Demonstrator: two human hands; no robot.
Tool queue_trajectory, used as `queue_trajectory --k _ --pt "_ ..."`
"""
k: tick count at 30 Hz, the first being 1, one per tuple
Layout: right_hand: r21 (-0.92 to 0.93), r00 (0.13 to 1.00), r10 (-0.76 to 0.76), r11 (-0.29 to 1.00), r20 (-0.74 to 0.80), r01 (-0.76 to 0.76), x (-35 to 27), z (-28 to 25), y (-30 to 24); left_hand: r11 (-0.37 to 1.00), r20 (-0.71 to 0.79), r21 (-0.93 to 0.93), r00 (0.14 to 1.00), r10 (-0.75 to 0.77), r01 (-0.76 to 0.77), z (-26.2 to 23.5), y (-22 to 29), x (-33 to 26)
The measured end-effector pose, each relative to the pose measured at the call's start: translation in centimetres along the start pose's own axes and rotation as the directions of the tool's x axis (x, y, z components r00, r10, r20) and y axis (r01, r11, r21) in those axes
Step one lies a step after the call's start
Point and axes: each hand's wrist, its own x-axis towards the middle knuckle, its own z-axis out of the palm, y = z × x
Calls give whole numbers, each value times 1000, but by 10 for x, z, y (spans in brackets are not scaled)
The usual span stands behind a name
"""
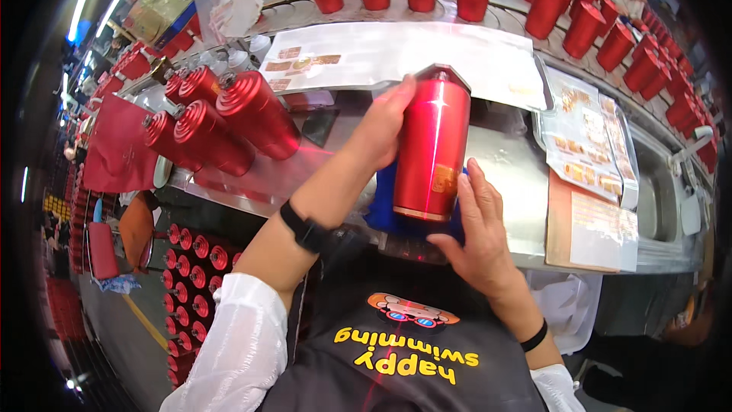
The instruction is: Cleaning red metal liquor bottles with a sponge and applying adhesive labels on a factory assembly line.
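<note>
A shiny red metal bottle (431, 137) tilts in front of me over a blue cloth (383, 202). A gold decal (444, 180) sits low on its right side. My left hand (387, 118) is closed around the bottle's upper left side, its fingers partly hidden behind it. By the lower right side, my right hand (482, 233) has its fingers stretched and thumb apart. Its fingertips are right beside the decal; whether they touch the bottle I cannot tell. Behind the bottle's upper end shows a dark angular edge (455, 76).
Several red bottles (255, 114) lean together at left. Decal sheets (313, 61) lie beyond my hands, with more decal sheets (583, 133) at right. Farther back, a conveyor (503, 19) carries red bottles. A sink (659, 191) is at far right; bottles in rows (191, 282) stand below left.
</note>
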Motion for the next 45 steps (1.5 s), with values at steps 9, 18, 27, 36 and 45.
queue_trajectory --k 9,18,27,36,45 --pt "4 985 -151 988 -85 152 -16 -4 10 932 51 -310 982 -181 188 -1 29 -22" --pt "160 963 -249 952 -103 263 -12 -8 23 1000 -29 -14 999 -24 24 12 80 -71" --pt "94 983 -160 981 -91 168 -17 -7 16 905 -198 96 899 -390 414 37 47 -4" --pt "54 995 -91 994 -48 93 -1 6 23 903 -207 106 898 -389 416 32 52 18" --pt "-19 995 -50 999 -84 48 -1 15 22 907 -168 194 923 -346 375 24 50 26"
